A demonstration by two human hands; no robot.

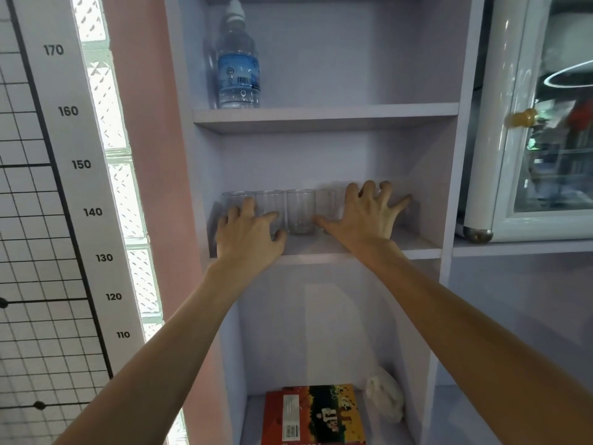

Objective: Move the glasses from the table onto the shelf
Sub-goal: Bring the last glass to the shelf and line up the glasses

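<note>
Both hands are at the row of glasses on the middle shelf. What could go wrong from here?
1. The glasses stand close together in a row; bent fingers of the left hand or right hand might catch a rim on withdrawal and knock one into its neighbour.
2. The shelf has an open front, so a tipped glass might roll off.
3. The right hand partly hides the glass behind it, so its footing cannot be checked.

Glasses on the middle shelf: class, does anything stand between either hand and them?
Nothing visible does. The left hand lies against the two leftmost glasses, the right hand spreads over the right-end glasses; the middle glass stands free between the hands.
</note>
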